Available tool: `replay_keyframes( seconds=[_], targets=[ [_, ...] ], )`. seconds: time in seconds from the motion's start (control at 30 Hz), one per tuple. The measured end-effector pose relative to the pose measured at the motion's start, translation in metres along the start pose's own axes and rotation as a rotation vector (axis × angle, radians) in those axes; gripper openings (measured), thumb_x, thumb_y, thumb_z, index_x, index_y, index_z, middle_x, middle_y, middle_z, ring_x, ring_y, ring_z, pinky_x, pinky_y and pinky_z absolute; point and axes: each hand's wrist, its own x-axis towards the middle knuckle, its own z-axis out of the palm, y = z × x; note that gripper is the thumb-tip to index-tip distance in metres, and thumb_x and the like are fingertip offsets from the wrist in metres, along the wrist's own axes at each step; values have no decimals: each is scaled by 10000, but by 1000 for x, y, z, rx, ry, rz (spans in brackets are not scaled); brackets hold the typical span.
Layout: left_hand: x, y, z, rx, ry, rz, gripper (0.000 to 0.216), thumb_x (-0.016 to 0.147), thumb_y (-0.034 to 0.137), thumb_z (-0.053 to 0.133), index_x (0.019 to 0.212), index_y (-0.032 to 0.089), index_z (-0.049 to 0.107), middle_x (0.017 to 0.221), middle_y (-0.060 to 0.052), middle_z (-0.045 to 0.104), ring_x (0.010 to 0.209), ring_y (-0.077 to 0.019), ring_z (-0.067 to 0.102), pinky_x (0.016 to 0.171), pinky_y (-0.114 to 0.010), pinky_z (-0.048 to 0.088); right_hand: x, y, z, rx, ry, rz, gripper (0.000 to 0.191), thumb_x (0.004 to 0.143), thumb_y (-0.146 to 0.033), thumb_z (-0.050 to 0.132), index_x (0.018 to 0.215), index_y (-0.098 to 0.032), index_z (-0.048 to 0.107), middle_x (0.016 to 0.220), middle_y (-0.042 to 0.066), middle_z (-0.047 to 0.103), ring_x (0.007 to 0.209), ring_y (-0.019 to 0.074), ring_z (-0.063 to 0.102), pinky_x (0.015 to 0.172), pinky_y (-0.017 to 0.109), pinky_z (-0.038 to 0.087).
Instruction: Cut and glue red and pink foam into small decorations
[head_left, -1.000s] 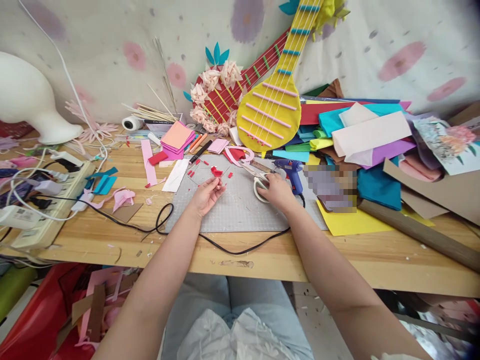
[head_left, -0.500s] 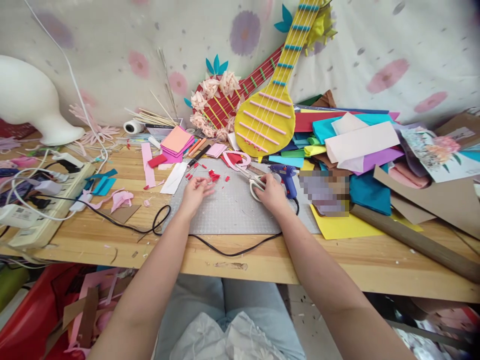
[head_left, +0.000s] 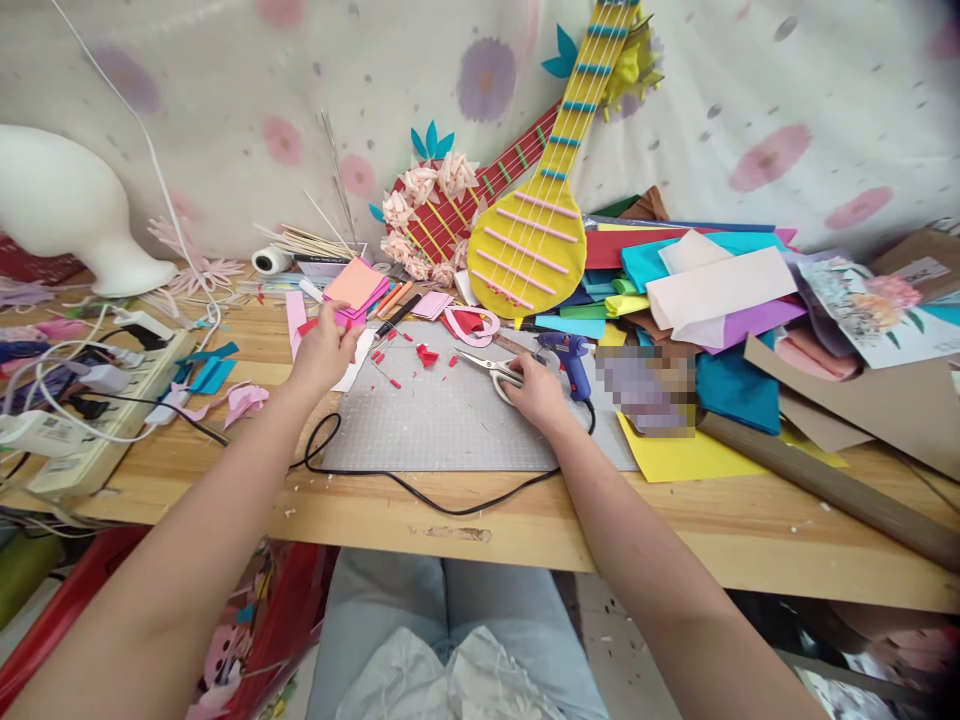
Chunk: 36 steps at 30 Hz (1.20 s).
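Observation:
My right hand [head_left: 538, 392] grips the white handles of a pair of scissors [head_left: 487, 364], whose blades point left over the grey cutting mat [head_left: 450, 435]. My left hand [head_left: 324, 352] is over the left edge of the mat, beside the stack of orange and pink paper squares [head_left: 355, 286]. Its fingers are bent and a little apart, and partly cover a red piece of paper [head_left: 304, 326]. A crumpled red scrap [head_left: 427, 356] and several small red-tipped sticks [head_left: 387, 374] lie on the mat. Behind the scissors is a pink looped strip [head_left: 487, 322].
A blue glue gun [head_left: 573, 362] stands right of my right hand, its black cord [head_left: 465, 511] looping along the front. Yellow [head_left: 529, 250] and red [head_left: 442, 215] lute-shaped crafts lean at the back. Coloured sheets [head_left: 720, 285] pile up right; a power strip [head_left: 112, 430] lies left.
My left hand has moved left and away from the red scraps, over to the paper stack. The right hand keeps the scissors, whose blades now show more to the left.

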Motion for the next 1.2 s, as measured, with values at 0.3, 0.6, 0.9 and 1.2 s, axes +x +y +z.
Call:
replay_keyframes(
  seconds=[0.3,0.6,0.9,1.2],
  targets=[
    [0,-4,27,587,-418,279,416,801,327,413,1188,179,434,973,-108,652,909,-258,612,744,-330,426,1,1,0,-4,-20,16,192,696,-206,543,885,-185,518,940,75,621,879,213,561,743,315,409],
    [7,-17,37,619,-594,359,348,804,453,376,927,186,564,928,-98,661,845,-232,614,671,-291,420,2,4,1,-2,-17,-15,188,701,-221,538,885,-184,518,932,69,620,868,212,560,732,312,406],
    [1,-18,40,491,-420,222,337,759,421,448,988,202,566,923,-69,653,830,-208,597,684,-292,424,3,6,2,6,-9,-29,165,700,-218,537,861,-189,516,912,66,617,871,212,561,731,314,410],
    [10,-27,40,338,-220,167,330,683,119,404,954,165,587,1067,-100,598,1049,-227,522,874,-342,419,4,5,1,-7,-19,-19,156,707,-220,541,858,-190,514,919,70,617,877,215,558,731,315,409]
  ],
)
